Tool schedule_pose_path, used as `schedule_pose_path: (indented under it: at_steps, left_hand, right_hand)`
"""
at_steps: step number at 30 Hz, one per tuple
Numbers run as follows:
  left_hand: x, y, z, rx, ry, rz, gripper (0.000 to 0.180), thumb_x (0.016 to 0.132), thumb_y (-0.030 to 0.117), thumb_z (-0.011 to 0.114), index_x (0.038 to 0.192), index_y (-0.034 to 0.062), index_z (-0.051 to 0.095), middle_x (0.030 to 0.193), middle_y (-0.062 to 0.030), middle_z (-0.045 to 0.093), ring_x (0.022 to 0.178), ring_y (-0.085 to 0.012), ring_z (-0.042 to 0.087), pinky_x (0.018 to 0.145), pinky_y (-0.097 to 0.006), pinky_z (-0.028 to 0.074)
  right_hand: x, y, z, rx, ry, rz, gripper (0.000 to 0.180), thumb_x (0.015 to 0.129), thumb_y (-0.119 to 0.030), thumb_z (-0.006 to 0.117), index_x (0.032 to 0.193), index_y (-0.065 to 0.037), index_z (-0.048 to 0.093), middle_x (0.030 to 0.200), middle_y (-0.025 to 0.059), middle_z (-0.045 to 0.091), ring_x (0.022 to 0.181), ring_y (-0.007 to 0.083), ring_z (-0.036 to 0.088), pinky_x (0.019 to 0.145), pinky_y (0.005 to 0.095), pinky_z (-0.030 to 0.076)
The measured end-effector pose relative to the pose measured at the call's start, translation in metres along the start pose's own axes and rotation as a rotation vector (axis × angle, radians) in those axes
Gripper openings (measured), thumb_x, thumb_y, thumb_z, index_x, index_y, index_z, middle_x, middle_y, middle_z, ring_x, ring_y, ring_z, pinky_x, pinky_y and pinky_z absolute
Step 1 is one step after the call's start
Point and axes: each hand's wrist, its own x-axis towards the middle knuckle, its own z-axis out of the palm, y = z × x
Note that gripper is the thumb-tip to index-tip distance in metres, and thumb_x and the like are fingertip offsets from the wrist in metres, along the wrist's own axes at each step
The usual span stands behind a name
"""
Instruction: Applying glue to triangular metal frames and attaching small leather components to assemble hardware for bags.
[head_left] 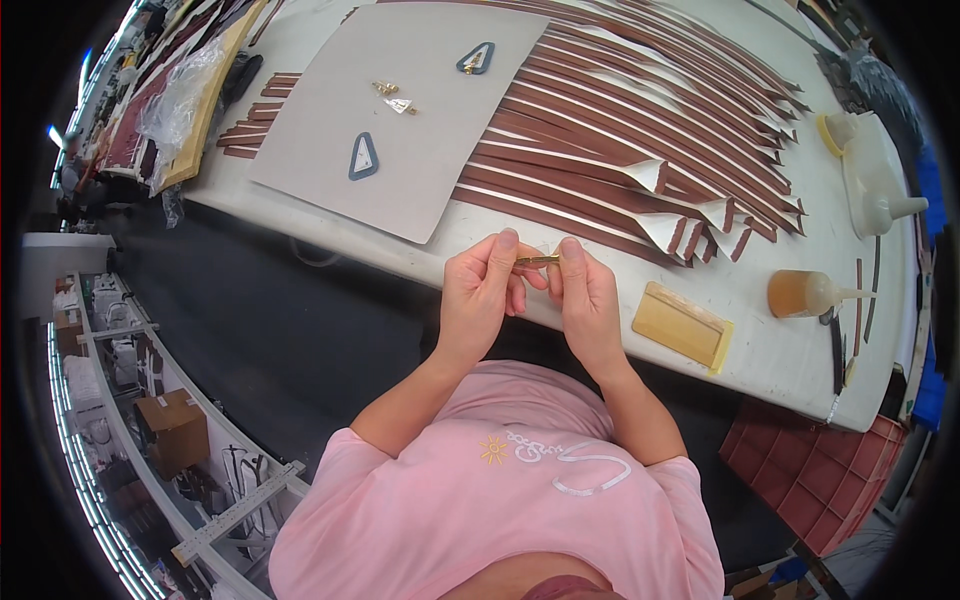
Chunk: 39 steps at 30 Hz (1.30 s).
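Note:
Between my hands, just above the table's near edge, is a small gold-coloured metal piece (537, 261); its exact kind is too small to make out. My left hand (482, 285) pinches one end between thumb and fingers. At the other end, the thumb and fingers of my right hand (585, 300) close on it. A bit of clear film seems to stand up behind it. Beyond my hands lies a grey sheet (310, 120) bearing two blue-rimmed triangular pieces (364, 157) and a few small gold metal parts (400, 105).
Brown strips with white backing (620, 120) run across the white table (780, 350). At right are a yellow rectangular block (682, 325), a squeeze bottle of amber liquid (802, 294) and a white nozzle bottle (875, 180). A red crate (810, 470) stands below the right edge.

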Motion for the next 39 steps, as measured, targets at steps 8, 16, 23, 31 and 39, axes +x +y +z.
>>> schedule_pose_path:
  at_steps: [8, 16, 23, 31, 39]
  left_hand:
    - [0.004, 0.006, -0.016, -0.002, -0.036, 0.033, 0.049, 0.106, 0.036, 0.035, 0.107, -0.0008, 0.068, 0.077, -0.0041, 0.065, 0.055, -0.0035, 0.049, 0.05, -0.018, 0.039]
    - [-0.001, 0.017, -0.02, 0.194, -0.077, 0.046, 0.037, 0.105, 0.027, 0.039, 0.104, 0.0005, 0.065, 0.082, -0.0035, 0.062, 0.057, -0.0024, 0.047, 0.051, -0.017, 0.037]
    - [-0.008, 0.011, -0.02, 0.217, -0.155, 0.007, 0.024, 0.102, 0.019, 0.048, 0.089, 0.0039, 0.06, 0.077, -0.0006, 0.06, 0.054, -0.0002, 0.042, 0.049, -0.016, 0.033]
    - [-0.016, 0.012, -0.011, 0.058, -0.202, -0.044, 0.018, 0.1, 0.016, 0.053, 0.087, 0.0051, 0.058, 0.08, 0.0005, 0.061, 0.06, -0.0007, 0.046, 0.05, -0.016, 0.036]
    - [-0.016, -0.001, -0.008, 0.237, -0.058, 0.12, 0.018, 0.097, 0.013, 0.056, 0.083, 0.0014, 0.059, 0.068, 0.0027, 0.056, 0.059, -0.0005, 0.044, 0.053, -0.018, 0.035]
  right_hand:
    - [0.001, -0.005, -0.004, 0.063, -0.015, 0.049, 0.053, 0.106, -0.037, 0.037, 0.067, -0.003, 0.046, 0.059, -0.0012, 0.039, 0.058, 0.0084, 0.033, 0.052, 0.028, 0.029]
    - [0.001, -0.002, -0.007, 0.004, 0.0, -0.001, 0.053, 0.106, -0.036, 0.037, 0.066, -0.002, 0.045, 0.056, 0.0009, 0.037, 0.055, 0.0096, 0.032, 0.05, 0.0297, 0.029]
    - [0.003, -0.007, -0.012, -0.023, 0.0, -0.007, 0.054, 0.105, -0.038, 0.039, 0.066, -0.002, 0.046, 0.056, 0.0013, 0.038, 0.055, 0.0099, 0.033, 0.05, 0.0295, 0.029]
    - [0.004, -0.008, -0.011, 0.164, 0.02, 0.014, 0.05, 0.105, -0.04, 0.04, 0.072, -0.003, 0.051, 0.06, -0.0022, 0.039, 0.056, 0.0074, 0.033, 0.051, 0.0258, 0.029]
    - [-0.001, -0.011, -0.006, 0.186, -0.062, 0.019, 0.028, 0.104, -0.025, 0.047, 0.086, -0.004, 0.053, 0.074, -0.0027, 0.049, 0.061, 0.0029, 0.039, 0.054, 0.0199, 0.031]
